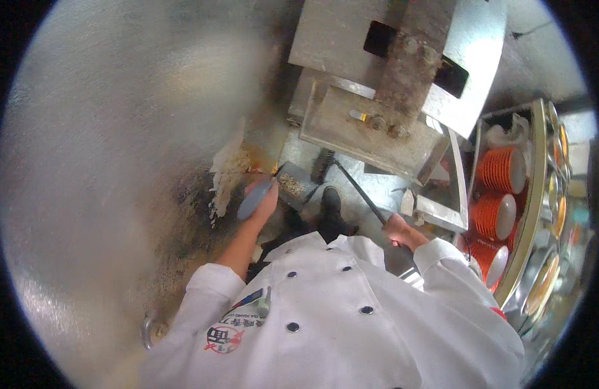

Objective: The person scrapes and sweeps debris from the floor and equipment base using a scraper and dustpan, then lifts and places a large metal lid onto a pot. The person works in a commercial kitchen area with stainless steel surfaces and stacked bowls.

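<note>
My left hand (268, 203) is closed around the grey handle (253, 202) of a dustpan. The dustpan's grey pan (305, 178) is low by the floor, with pale crumb-like debris (290, 186) in it. My right hand (399, 230) grips the dark stick (360, 187) of a broom. At the stick's far end, the dark bristled broom head (323, 164) is beside the pan, at the foot of a metal machine. Whether the bristles touch the pan, I cannot tell. A dark shoe (331, 198) stands on the floor just behind.
A metal machine on a stand (372, 131) rises ahead, its frame leg (440, 211) near my right hand. Stacks of orange-sided bowls (494, 217) fill a shelf to the right. A large metal surface (109, 160) spans the left, soiled near its edge.
</note>
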### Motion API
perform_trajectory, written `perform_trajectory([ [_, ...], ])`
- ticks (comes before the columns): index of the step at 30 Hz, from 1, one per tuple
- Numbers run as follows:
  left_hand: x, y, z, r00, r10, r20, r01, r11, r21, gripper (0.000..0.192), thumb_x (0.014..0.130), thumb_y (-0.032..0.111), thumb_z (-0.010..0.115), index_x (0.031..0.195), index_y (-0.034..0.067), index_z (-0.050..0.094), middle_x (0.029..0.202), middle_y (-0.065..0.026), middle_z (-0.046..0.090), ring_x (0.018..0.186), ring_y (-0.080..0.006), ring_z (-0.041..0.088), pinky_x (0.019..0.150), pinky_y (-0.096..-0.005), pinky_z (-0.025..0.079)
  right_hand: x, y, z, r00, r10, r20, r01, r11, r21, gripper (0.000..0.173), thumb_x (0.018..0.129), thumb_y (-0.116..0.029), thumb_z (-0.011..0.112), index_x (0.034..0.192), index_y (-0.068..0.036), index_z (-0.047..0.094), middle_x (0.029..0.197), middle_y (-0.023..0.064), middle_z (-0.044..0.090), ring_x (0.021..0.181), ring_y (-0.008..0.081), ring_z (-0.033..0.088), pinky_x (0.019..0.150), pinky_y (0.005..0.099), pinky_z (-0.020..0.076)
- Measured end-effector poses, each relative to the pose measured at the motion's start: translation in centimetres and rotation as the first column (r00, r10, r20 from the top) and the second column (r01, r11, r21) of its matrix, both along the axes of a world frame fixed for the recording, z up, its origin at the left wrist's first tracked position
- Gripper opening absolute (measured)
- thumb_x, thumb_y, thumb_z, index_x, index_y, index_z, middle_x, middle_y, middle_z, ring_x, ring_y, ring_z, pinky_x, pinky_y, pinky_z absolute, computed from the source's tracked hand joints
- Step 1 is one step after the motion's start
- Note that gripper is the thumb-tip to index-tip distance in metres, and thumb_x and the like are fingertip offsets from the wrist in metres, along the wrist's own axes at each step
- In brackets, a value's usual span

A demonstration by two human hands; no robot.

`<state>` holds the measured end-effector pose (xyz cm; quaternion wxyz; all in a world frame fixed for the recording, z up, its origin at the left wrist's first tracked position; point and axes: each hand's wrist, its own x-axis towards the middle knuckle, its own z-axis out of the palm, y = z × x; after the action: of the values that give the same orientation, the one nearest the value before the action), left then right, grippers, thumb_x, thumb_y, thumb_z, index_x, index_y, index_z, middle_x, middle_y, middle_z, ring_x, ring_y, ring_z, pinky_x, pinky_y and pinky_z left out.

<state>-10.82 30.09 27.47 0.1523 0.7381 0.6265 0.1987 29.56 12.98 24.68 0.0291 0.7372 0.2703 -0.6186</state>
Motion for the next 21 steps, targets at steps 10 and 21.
perform_trajectory([
  [10, -0.2, -0.1, -6.0, 0.807, 0.157, 0.569, -0.088, 0.985, -0.147, 0.017, 0.083, 0.022, 0.064, 0.085, 0.005, 0.064, 0.076, -0.0108, 0.064, 0.069, -0.0258, 0.062, 0.062, -0.0375, 0.049, -3.8, -1.9, -2.6, 0.987, -0.040, -0.155, 0.035, 0.999, -0.035, 0.031, 0.085, -0.014, 0.053, 0.057, -0.004, 0.060, 0.046, 0.0102, 0.053, 0.042, 0.0214, 0.057, 0.038, 0.0333, 0.0408],
  [21, 3.0, 1.9, 2.1, 0.843, 0.323, 0.430, -0.098, 0.878, -0.468, 0.023, 0.083, 0.024, 0.063, 0.090, 0.002, 0.064, 0.087, -0.0118, 0.068, 0.084, -0.0283, 0.065, 0.075, -0.0364, 0.050, -8.6, -2.5, -0.1, 0.598, -0.758, -0.261, 0.708, 0.652, -0.272, 0.019, 0.093, -0.017, 0.051, 0.076, -0.006, 0.051, 0.059, 0.0052, 0.047, 0.046, 0.0175, 0.047, 0.039, 0.0299, 0.0381],
])
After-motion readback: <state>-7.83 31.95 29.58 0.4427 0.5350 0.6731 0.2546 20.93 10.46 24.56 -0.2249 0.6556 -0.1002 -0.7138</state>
